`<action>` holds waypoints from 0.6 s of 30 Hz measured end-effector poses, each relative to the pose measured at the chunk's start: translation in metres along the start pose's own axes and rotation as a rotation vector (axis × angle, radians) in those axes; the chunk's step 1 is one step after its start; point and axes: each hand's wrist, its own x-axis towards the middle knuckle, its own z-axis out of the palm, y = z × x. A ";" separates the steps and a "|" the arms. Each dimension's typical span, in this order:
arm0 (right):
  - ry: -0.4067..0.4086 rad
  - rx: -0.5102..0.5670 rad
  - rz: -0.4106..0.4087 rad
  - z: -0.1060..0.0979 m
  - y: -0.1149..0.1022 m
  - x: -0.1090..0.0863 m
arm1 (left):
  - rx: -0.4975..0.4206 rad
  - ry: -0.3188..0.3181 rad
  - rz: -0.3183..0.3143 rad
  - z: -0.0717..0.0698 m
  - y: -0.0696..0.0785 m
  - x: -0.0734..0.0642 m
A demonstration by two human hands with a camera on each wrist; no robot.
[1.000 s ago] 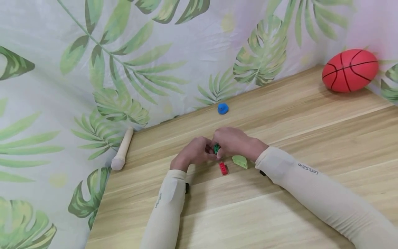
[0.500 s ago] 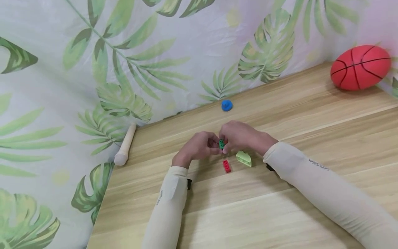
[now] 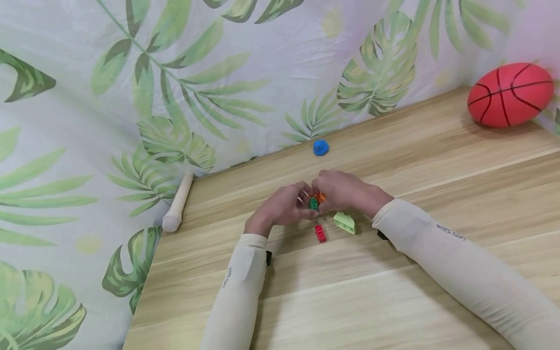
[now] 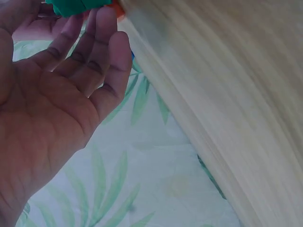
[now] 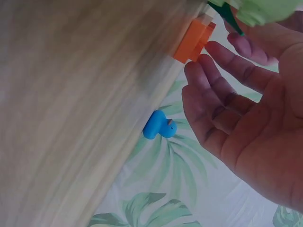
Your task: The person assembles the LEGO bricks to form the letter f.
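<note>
My left hand (image 3: 282,206) pinches a green toy brick (image 3: 313,203) between thumb and fingers near the middle of the table. Facing it, my right hand (image 3: 343,190) has its fingers bent around an orange toy brick (image 3: 321,197), which lies close against the green one. In the right wrist view the fingertips touch the edge of the orange brick (image 5: 194,40); the thumb is partly covered. The left wrist view shows the underside of the green brick (image 4: 78,5) above the curled fingers. Whether the two bricks are joined I cannot tell.
Just in front of the hands lie a red toy brick (image 3: 321,233) and a light green block (image 3: 344,222). A blue toy duck (image 3: 321,147) stands near the table's back edge. At the left edge lies a pale stick with a rounded end (image 3: 177,204); a red basketball (image 3: 510,95) rests back right.
The orange brick has come into clearer view between my hands, and my left fingers have spread slightly around the green brick. The head view has shifted a little.
</note>
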 end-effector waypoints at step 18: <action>-0.054 -0.046 0.061 0.000 0.002 -0.001 | 0.059 0.012 -0.042 -0.001 0.000 0.000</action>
